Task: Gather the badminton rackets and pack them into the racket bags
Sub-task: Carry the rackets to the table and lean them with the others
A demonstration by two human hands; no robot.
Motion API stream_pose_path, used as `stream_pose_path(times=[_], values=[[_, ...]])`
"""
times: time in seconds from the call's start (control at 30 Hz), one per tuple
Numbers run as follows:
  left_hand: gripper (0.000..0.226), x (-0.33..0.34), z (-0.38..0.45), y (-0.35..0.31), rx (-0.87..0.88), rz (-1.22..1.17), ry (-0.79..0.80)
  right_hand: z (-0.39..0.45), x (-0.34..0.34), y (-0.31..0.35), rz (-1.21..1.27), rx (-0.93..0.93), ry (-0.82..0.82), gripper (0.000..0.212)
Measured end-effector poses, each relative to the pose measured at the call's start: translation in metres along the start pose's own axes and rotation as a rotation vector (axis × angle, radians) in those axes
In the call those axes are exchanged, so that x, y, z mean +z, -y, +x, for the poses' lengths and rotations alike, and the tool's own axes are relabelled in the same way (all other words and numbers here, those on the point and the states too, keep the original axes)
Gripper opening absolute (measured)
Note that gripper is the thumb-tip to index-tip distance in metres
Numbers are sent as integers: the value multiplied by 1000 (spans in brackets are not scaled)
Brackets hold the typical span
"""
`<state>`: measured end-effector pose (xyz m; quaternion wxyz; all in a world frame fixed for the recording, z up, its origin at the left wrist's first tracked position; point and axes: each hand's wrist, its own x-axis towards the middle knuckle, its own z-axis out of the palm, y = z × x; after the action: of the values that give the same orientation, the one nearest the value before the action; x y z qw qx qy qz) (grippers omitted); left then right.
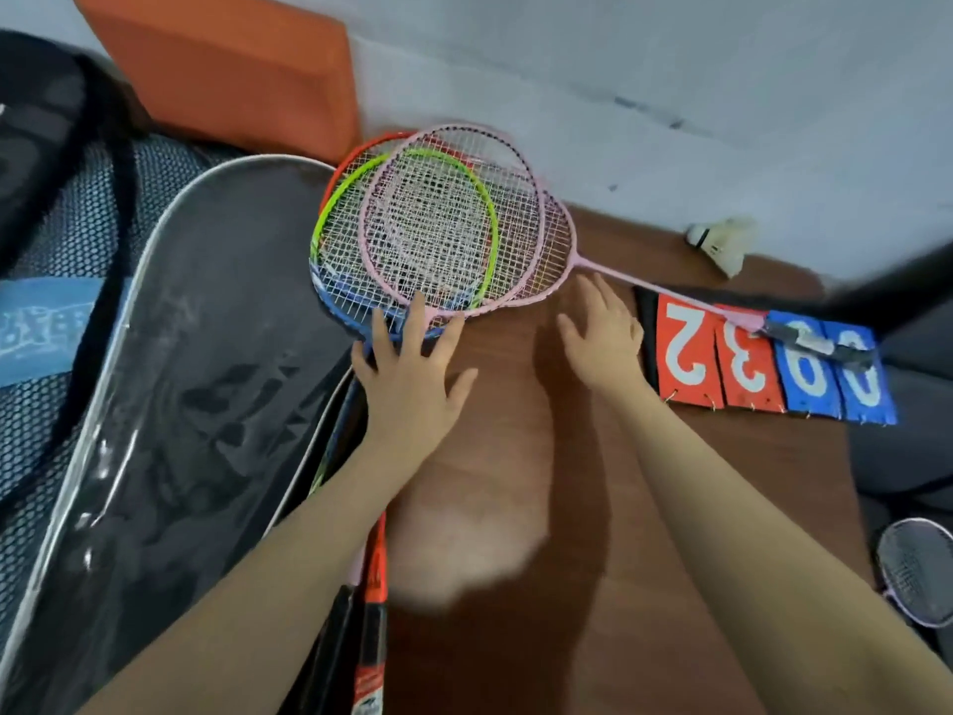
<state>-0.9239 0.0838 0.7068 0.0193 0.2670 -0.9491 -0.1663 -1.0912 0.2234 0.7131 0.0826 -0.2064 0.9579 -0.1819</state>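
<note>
Several badminton rackets lie stacked on the brown table: a pink racket (521, 162) on top, a green one (477, 188), an orange one (356, 152) and a blue one (335, 307). Another pink racket's shaft (670, 291) runs right, its dark grip (820, 345) over the scoreboard. My left hand (412, 369) is spread flat, fingertips touching the lower edge of the stacked heads. My right hand (601, 338) hovers open just right of the heads. A dark racket bag (170, 384) with white piping lies at the left, racket handles (374, 585) beside it.
A flip scoreboard (763, 369) with red and blue number cards lies at the right. A white shuttlecock (722, 240) rests near the wall. An orange block (227, 69) stands at the back. A mesh bag (46, 240) is far left. One more racket head (918, 570) shows at the lower right.
</note>
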Motion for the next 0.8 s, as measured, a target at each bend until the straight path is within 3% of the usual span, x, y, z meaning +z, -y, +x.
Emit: stream_pose_path(times=[0.13, 0.23, 0.4, 0.5, 0.6, 0.67, 0.8], values=[[55, 7, 18, -9, -59, 106, 60, 37, 1, -22, -120, 47, 100, 64], [58, 5, 15, -8, -53, 154, 72, 47, 3, -28, -248, -8, 50, 62], [59, -1, 17, -3, -35, 84, 117, 36, -3, -31, -295, -42, -65, 34], [61, -3, 14, 3, -41, -65, 50, 16, -5, -37, -292, -155, -93, 18], [60, -5, -5, 14, -99, -44, -59, -9, -8, -39, -243, -300, -66, 15], [60, -6, -23, 21, -181, -13, -49, -29, -8, -36, -151, -330, -74, 12], [62, -8, -62, 33, -170, -17, -10, -74, 1, -22, 76, -180, -85, 14]])
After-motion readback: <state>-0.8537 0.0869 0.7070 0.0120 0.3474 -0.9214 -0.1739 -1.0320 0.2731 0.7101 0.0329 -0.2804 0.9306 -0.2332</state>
